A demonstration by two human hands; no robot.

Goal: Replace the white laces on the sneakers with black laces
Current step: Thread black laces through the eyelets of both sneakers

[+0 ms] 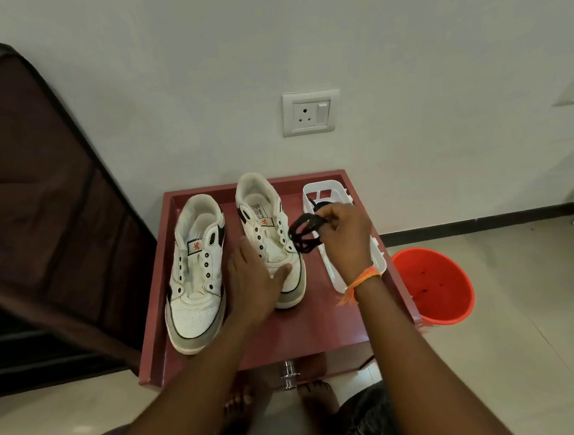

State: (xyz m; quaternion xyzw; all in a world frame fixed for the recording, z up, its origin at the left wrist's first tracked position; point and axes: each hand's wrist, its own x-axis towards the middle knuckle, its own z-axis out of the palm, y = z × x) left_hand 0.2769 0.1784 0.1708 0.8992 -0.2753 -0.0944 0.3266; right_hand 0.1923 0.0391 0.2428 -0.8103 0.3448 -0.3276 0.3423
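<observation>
Two white sneakers without laces stand side by side on the red table (321, 324). The left hand (254, 281) rests with straight fingers on the right sneaker (270, 239) (the left sneaker (195, 276) is untouched). The right hand (347, 236) pinches a coiled black lace (304, 231) above the white basket (324, 188).

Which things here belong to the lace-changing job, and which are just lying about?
Belong to the job:
left sneaker
right sneaker
black lace, pinched by the right hand
left hand, resting on the right sneaker
white basket

Just lying about:
orange bucket
wall socket
brown fabric cover
</observation>
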